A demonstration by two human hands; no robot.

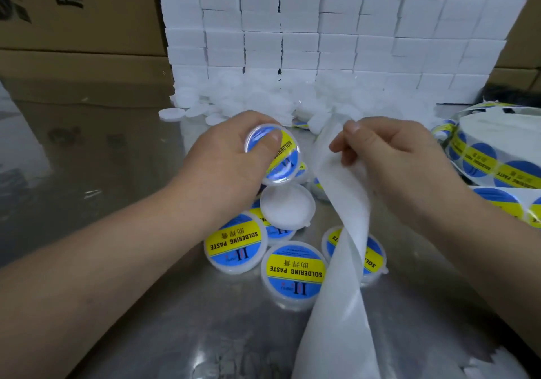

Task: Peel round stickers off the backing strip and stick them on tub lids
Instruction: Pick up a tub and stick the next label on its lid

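My left hand (225,156) holds a white tub lid (276,159) tilted above the table, thumb pressed on its blue and yellow round sticker. My right hand (392,156) pinches the white backing strip (342,232), which twists down toward the bottom edge of the view. Several stickered lids (292,273) lie on the metal table below the hands, and one bare white lid (285,205) rests on top of them. A strip of unpeeled round stickers (503,173) trails off to the right.
A sticker roll (497,132) sits at the right. A heap of bare white lids (263,97) lies at the back, before a wall of stacked white boxes (322,27). Cardboard cartons (82,27) stand at the left.
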